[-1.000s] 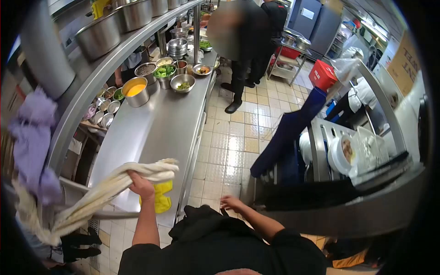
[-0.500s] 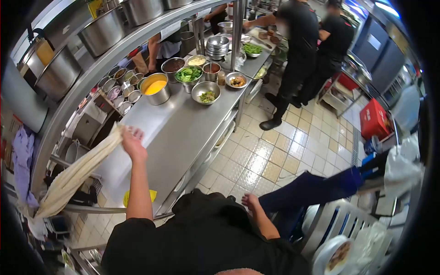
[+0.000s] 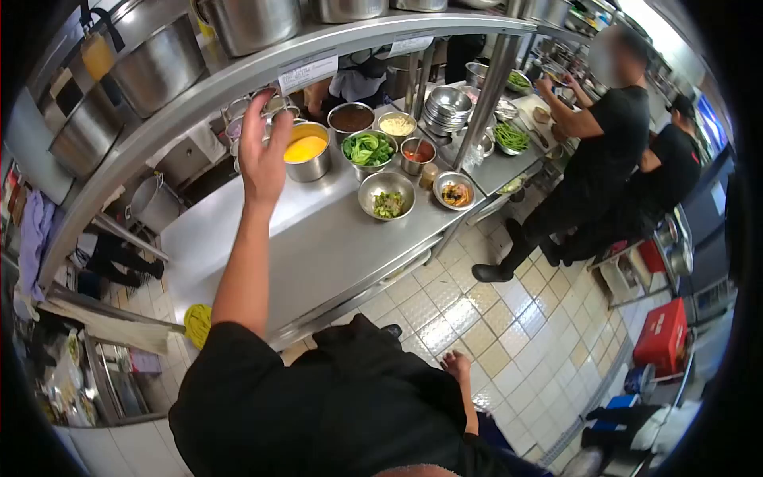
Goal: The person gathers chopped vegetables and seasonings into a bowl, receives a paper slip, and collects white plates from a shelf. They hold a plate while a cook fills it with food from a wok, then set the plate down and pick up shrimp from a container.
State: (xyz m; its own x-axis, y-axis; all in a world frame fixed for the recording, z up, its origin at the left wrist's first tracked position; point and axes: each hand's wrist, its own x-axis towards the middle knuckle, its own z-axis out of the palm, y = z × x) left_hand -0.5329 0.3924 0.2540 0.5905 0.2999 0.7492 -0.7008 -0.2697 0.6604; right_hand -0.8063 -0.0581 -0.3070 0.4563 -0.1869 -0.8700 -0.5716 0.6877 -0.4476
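My left hand [image 3: 264, 155] is raised over the steel counter [image 3: 262, 274]. Its fingers point up and stand apart, holding nothing. Behind it, from this viewpoint, sits a steel pot of yellow liquid [image 3: 308, 149]; the hand partly covers it. Low on the right, beside my body and above the tiled floor, hangs my right hand [image 3: 456, 365]. Its fingers are loosely bent, and I see nothing in them. A cream cloth [image 3: 119, 324] lies along the rail at the lower left, away from both hands. Near it, a yellow cloth [image 3: 197, 324] rests at the counter's end.
Bowls of leafy greens [image 3: 369, 149], chopped greens [image 3: 387, 203] and mixed food [image 3: 455, 193] stand on the counter. Large pots [image 3: 250, 24] line the overhead shelf [image 3: 350, 49]. A post [image 3: 486, 95] rises beyond. Two people in black [image 3: 596, 151] stand at right, near a red crate [image 3: 661, 338].
My left hand has left the cream cloth and moved up and right. The cloth, stretched out before, now lies on the rail. The view has turned left; my right hand stays low.
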